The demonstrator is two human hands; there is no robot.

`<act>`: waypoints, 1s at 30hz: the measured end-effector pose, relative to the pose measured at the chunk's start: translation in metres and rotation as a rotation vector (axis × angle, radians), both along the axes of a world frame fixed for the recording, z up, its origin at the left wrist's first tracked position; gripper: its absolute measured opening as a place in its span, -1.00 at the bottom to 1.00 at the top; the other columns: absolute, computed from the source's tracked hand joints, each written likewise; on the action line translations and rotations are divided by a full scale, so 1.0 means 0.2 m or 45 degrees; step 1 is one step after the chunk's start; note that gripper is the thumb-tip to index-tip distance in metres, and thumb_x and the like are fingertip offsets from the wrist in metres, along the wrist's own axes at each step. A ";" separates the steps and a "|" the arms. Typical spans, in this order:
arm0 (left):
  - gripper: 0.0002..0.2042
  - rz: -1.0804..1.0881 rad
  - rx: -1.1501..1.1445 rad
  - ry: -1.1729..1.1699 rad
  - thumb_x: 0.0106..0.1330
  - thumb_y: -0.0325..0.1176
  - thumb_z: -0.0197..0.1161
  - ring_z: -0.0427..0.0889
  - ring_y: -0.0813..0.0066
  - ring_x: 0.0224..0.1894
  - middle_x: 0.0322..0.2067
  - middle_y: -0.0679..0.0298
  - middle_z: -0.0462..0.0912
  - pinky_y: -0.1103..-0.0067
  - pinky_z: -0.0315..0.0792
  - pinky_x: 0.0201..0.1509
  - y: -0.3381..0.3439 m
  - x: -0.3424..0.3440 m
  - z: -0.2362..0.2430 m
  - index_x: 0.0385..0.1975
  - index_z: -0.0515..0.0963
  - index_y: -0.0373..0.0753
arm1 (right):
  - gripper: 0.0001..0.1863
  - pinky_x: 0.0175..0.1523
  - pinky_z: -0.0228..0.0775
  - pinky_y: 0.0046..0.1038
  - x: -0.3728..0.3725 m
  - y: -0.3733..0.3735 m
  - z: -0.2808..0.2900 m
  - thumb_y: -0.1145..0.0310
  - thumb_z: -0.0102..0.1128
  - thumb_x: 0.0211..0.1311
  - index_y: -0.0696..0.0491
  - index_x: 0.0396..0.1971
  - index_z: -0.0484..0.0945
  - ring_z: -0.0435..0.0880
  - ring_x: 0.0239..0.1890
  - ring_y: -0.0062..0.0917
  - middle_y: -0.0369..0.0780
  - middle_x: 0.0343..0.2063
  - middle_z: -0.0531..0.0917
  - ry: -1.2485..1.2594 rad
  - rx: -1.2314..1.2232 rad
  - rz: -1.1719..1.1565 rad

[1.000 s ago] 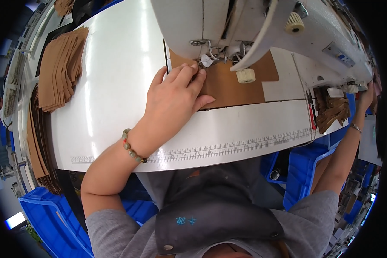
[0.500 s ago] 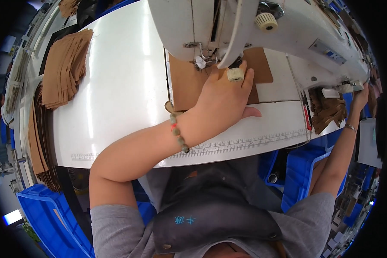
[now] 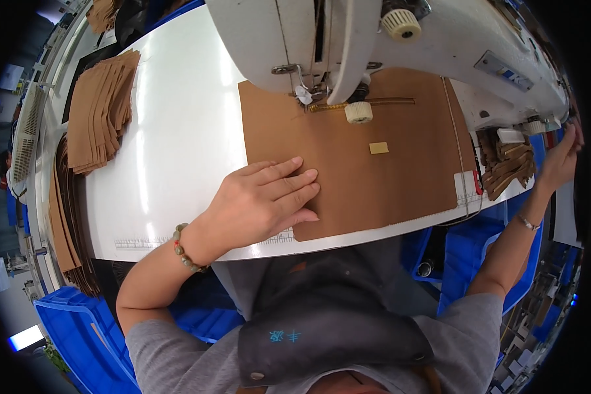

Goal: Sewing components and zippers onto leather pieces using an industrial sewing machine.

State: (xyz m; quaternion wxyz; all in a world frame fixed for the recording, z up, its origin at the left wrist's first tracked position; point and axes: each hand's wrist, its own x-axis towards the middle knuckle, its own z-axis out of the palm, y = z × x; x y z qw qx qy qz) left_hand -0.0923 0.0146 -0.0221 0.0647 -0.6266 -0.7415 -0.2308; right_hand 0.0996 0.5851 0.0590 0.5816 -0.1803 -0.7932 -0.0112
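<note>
At your far left, a blue plastic bin [image 3: 82, 338] sits below the table, and long brown and dark strips of material [image 3: 62, 230] hang over the table's edge. Just beyond them lies a fanned stack of brown fabric pieces [image 3: 102, 115] on the glossy white tabletop [image 3: 171, 164]. Your left hand [image 3: 262, 200], a green beaded bracelet [image 3: 179, 248] at its wrist, rests flat and ungripping, its outstretched fingers on the left part of the large brown panel [image 3: 348, 187]. That panel lies on the tabletop in front of you, its far part under the head of the white sewing machine [image 3: 262, 39]. A gold-toothed zipper [image 3: 400, 101] runs across it, with a small yellow rectangle [image 3: 379, 148] nearer you. A thin twisted cord [image 3: 458, 138] crosses its right end. Farther right sits a crumpled dark brown bundle [image 3: 509, 167]. Your right hand [image 3: 558, 164] is raised by the machine's right end; you cannot tell whether it grasps anything.
</note>
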 end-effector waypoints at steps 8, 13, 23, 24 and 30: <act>-0.30 0.426 -0.064 0.165 0.08 0.08 0.51 0.69 0.11 0.14 0.09 0.13 0.72 0.36 0.56 0.23 0.14 -0.04 0.03 0.13 0.64 -0.32 | -0.61 0.12 0.53 -0.24 -0.61 -1.45 -0.30 0.10 0.45 0.17 0.04 -0.13 0.68 0.68 0.08 -0.27 -0.17 -0.02 0.70 -1.021 0.345 1.062; -0.18 0.457 -0.121 0.181 0.03 0.18 0.49 0.65 0.07 0.21 0.14 0.07 0.69 0.32 0.51 0.29 0.14 -0.06 0.00 0.17 0.61 -0.38 | -0.30 0.37 0.38 -0.16 -0.69 -1.54 -0.37 -0.08 0.45 0.08 0.05 0.16 0.67 0.63 0.18 -0.20 -0.14 0.19 0.65 -1.286 0.028 1.227; -0.21 0.455 -0.143 0.162 0.00 0.18 0.50 0.64 0.07 0.23 0.14 0.06 0.70 0.28 0.47 0.33 0.14 -0.06 0.03 0.11 0.65 -0.37 | -0.27 0.41 0.34 -0.13 -0.70 -1.54 -0.42 -0.12 0.45 0.05 0.05 0.16 0.67 0.64 0.14 -0.23 -0.14 0.17 0.68 -1.170 0.074 1.236; -0.21 0.456 -0.137 0.159 0.00 0.18 0.51 0.64 0.07 0.23 0.13 0.06 0.70 0.28 0.47 0.33 0.14 -0.07 0.02 0.11 0.66 -0.37 | -0.27 0.42 0.33 -0.12 -0.71 -1.53 -0.43 -0.12 0.44 0.05 0.05 0.16 0.67 0.65 0.13 -0.23 -0.13 0.17 0.68 -1.168 0.086 1.238; -0.22 0.457 -0.156 0.151 0.00 0.17 0.51 0.62 0.08 0.26 0.14 0.08 0.69 0.28 0.47 0.33 0.15 -0.10 0.02 0.10 0.66 -0.38 | -0.27 0.42 0.33 -0.12 -0.73 -1.53 -0.44 -0.12 0.44 0.06 0.05 0.16 0.67 0.65 0.10 -0.21 -0.16 0.18 0.68 -1.137 0.098 1.232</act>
